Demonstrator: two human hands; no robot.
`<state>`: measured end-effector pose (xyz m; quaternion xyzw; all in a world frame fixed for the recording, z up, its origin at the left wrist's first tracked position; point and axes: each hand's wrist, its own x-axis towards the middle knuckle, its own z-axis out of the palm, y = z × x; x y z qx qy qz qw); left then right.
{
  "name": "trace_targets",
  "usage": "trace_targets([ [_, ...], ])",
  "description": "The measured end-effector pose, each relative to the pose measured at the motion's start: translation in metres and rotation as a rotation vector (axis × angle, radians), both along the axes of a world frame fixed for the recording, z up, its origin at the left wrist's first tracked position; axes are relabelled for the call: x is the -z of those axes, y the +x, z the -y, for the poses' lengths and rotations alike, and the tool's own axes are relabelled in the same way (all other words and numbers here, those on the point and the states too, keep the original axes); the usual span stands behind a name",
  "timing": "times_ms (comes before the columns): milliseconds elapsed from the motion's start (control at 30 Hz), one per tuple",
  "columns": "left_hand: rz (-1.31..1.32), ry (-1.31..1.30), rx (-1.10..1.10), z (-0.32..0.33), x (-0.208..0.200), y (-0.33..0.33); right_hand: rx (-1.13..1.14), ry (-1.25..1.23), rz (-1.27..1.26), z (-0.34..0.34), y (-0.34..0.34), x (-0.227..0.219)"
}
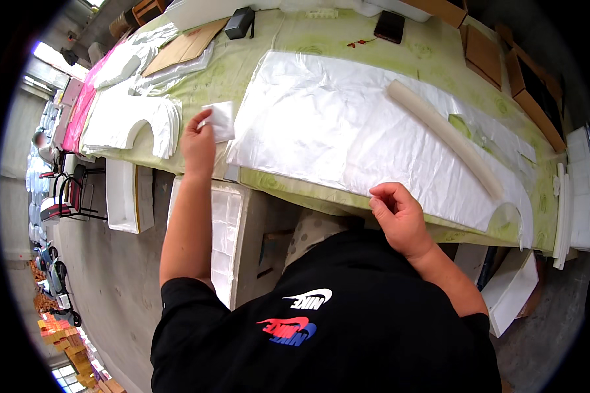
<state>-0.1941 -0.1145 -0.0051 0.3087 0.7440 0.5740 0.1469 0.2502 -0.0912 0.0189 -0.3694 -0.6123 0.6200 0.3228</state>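
Observation:
A large white plastic bag point(321, 118) with a rounded cutout at its right end lies flat across the table. On it rests a long, pale, slightly curved tube point(442, 134). My left hand point(200, 141) is closed at the left edge of a small white square sheet point(221, 120), its fingertips pinching that edge. My right hand point(400, 217) is at the bag's near edge, thumb and fingers curled together; whatever they hold, if anything, is too small to make out. Left of my left hand is a stack of white plastic bags point(115, 124) with a curved cutout.
A green patterned cloth point(285, 33) covers the table. Farther back are a flat cardboard piece point(183, 47), a dark grey box point(240, 23) and a black phone point(389, 27). Cardboard boxes point(534, 98) line the right side. A white bin point(224, 229) stands below the near edge.

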Motion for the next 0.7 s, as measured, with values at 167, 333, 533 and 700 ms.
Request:
trace_targets([
  [167, -0.651, -0.173, -0.087, -0.004, 0.04, -0.049, -0.018, 0.056, 0.051, -0.001, 0.005, -0.003],
  [333, -0.836, -0.326, -0.139, -0.023, 0.022, -0.004, 0.197, 0.283, 0.148, -0.013, 0.03, -0.005],
  [533, -0.772, -0.453, -0.006, -0.018, 0.027, -0.026, 0.399, 0.903, 0.461, -0.073, 0.087, -0.013],
  [700, -0.797, -0.405, 0.027, -0.009, 0.043, -0.071, 0.534, 1.046, 1.002, -0.113, 0.149, 0.0],
])
